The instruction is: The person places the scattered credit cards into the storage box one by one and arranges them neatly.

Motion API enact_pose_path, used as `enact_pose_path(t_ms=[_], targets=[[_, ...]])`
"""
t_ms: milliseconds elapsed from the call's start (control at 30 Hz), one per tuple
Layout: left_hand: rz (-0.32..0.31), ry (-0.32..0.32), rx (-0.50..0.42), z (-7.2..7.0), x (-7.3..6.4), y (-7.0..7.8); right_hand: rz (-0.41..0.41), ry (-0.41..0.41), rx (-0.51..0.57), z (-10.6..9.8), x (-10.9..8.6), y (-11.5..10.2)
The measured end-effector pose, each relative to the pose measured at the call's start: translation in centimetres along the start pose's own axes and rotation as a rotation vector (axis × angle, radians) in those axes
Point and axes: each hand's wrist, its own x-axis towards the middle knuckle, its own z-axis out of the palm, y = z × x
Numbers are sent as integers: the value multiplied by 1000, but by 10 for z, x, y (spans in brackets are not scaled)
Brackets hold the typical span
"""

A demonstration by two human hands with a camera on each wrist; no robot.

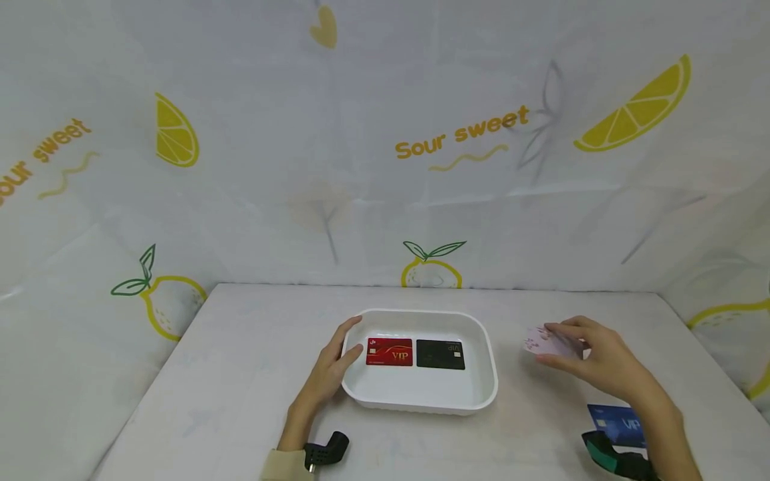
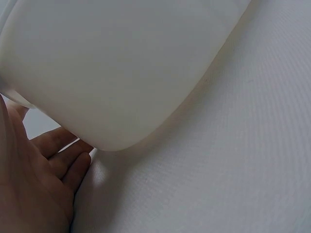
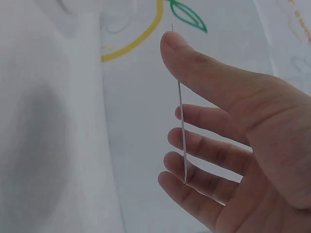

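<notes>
My left hand [image 1: 327, 371] grips the left rim of a white tray [image 1: 421, 395], thumb over the inner side and the other fingers outside. In the left wrist view the fingers touch the outer wall of the tray [image 2: 121, 73]. A red VIP card [image 1: 385, 352] and a black VIP card [image 1: 440, 355] lie side by side in the tray. To its right, my right hand [image 1: 610, 357] holds a pale pink patterned card [image 1: 549, 343] above the table, between thumb and fingers. Edge-on, this card [image 3: 183, 131] appears as a thin line in the right wrist view.
A blue VIP card [image 1: 616, 422] lies on the table below the right forearm, which partly covers it together with the black and green wrist device [image 1: 604, 454]. Another black wrist device [image 1: 327, 451] sits at the left wrist. Lemon-printed white cloth [image 1: 361, 167] hangs behind the table.
</notes>
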Motion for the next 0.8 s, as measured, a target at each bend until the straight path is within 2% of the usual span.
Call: enact_pose_path(t_ms=[233,800], targets=[[-2,1,6,-1,0,0,-39,58,38,3,4,-31],[0,-1,14,1,0,-2,-142,48,155,21,23,-101]])
